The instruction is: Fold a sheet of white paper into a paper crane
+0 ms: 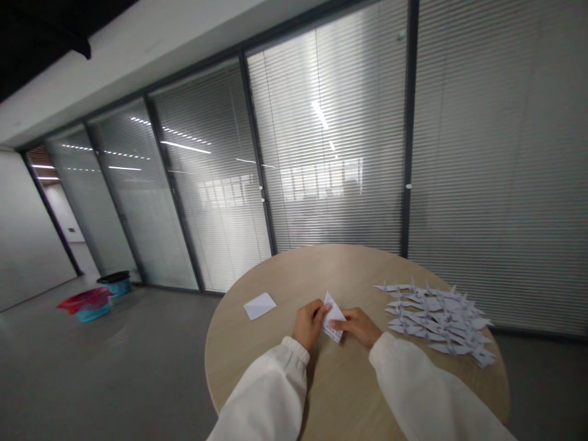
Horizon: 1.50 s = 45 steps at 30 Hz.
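A folded piece of white paper [331,315] is held between my two hands above the middle of the round table. It comes to a point at the top, and some print shows near its lower edge. My left hand [309,323] grips its left side with thumb and fingers. From the right, my right hand [362,327] pinches it, the thumb lying on its face. To the left lies a flat white sheet of paper [260,306] with a crease. On the right side, several folded paper cranes [436,318] are laid out close together in rows.
The round wooden table [257,367] stands near a glass partition with blinds [335,135]. On the grey floor at the left are a blue bin with a red bag [89,304] and another with a black bag [116,282].
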### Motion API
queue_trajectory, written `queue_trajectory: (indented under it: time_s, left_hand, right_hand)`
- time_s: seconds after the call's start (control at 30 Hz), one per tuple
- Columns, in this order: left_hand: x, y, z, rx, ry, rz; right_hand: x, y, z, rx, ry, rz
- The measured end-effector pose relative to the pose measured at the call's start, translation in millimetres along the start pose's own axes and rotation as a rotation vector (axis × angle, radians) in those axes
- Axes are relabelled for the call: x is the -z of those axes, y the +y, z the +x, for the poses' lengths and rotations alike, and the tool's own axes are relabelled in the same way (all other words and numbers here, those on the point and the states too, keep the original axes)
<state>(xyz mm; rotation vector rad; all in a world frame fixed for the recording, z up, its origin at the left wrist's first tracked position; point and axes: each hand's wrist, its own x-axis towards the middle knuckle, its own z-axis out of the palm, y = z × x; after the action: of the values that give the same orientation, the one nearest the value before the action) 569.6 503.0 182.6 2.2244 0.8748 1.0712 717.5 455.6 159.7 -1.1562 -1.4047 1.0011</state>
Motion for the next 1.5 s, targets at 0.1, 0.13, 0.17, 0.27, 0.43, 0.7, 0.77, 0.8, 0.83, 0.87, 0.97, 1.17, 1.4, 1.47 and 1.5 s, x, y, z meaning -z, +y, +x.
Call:
queue_trajectory:
  time_s: [0.1, 0.13, 0.17, 0.27, 0.43, 0.7, 0.77, 0.8, 0.83, 0.87, 0.97, 1.17, 1.4, 1.47, 1.5]
  left_hand:
    - [-0.1, 0.4, 0.4, 0.041, -0.006, -0.024]
    - [-0.3, -0.1, 0.5, 0.057, -0.015, -0.041]
    - [-0.7, -0.7, 0.7, 0.070, -0.025, -0.058]
    - [-1.9, -2.9, 1.0, 0.080, -0.043, -0.086]
    - [-2.7, -3.6, 0.8, 0.063, -0.038, -0.071]
    - [0.5, 1.1, -0.9, -0.047, -0.024, -0.026]
    - [-0.1, 0.4, -0.7, -0.043, -0.025, -0.034]
    - [-0.6, -0.3, -0.5, -0.033, -0.025, -0.044]
    - [-1.3, -1.2, -0.2, -0.020, -0.025, -0.056]
    - [-2.0, -2.2, 0.2, -0.005, -0.027, -0.069]
    - [-3.6, -5.2, 1.1, 0.032, -0.046, -0.094]
    - [-2.9, -6.2, 1.2, 0.014, -0.031, -0.005]
    - [0.2, -2.2, 0.3, -0.019, 0.015, 0.140]
    - [0.6, -2.8, 0.4, -0.018, 0.028, 0.148]
    - [0.8, -3.4, 0.6, -0.016, 0.038, 0.148]
  right_hand:
    - [0.3, 1.1, 0.6, -0.002, 0.024, 0.016]
    - [0.6, 1.6, 0.7, 0.004, 0.034, 0.015]
    - [1.0, 1.9, 0.7, 0.012, 0.043, 0.013]
    - [2.2, 1.0, 0.1, 0.028, 0.077, 0.018]
    - [2.1, -1.5, -0.5, 0.031, 0.110, 0.031]
    - [-0.5, 1.4, 0.7, 0.011, 0.060, 0.097]
    - [-0.4, 0.4, 0.5, 0.016, 0.067, 0.095]
    - [-0.3, -0.1, 0.3, 0.019, 0.073, 0.094]
    - [-0.1, -0.6, 0.2, 0.021, 0.082, 0.096]
    - [0.1, -1.1, 0.0, 0.020, 0.090, 0.101]
    - [1.1, -3.1, -0.8, 0.018, 0.121, 0.117]
    - [1.8, -5.6, -2.4, 0.016, 0.179, 0.135]
    - [0.2, 0.8, -0.1, 0.000, 0.105, 0.154]
    - [0.2, 0.5, 0.0, 0.007, 0.100, 0.180]
    - [0.5, 0.1, 0.0, 0.014, 0.104, 0.195]
